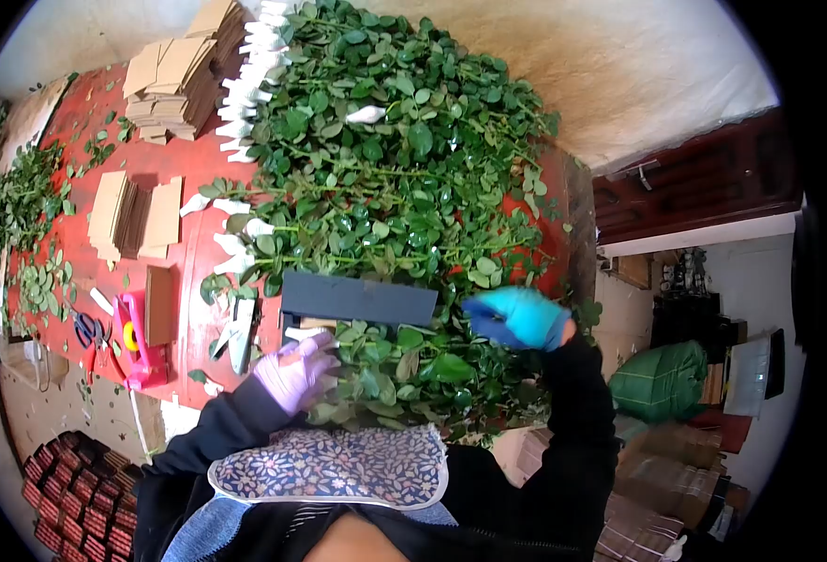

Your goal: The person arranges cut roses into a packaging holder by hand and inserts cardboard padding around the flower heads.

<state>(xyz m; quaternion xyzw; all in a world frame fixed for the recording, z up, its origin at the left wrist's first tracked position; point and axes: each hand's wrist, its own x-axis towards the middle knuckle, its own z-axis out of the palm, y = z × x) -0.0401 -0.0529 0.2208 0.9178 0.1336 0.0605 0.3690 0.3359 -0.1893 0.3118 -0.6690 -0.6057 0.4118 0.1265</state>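
Note:
My left hand (291,373), in a lilac glove, is at the near edge of the leafy rose stems (394,361). Its fingers are curled in among the leaves; what they close on is hidden. Just beyond those fingers lies a white-sleeved rose head (301,332). A dark rectangular block (359,300) rests behind it across the stems. My right hand (521,317), in a blue glove, hovers over the stem ends to the right of the block. Motion smears its fingers, so their grip does not show.
Many roses with white-sleeved heads (235,126) are piled at the back. Cardboard pieces (109,215), a pink tape dispenser (141,347), scissors (87,330) and a stapler-like tool (239,335) lie left on the red table (193,328). A green sack (659,382) stands at right.

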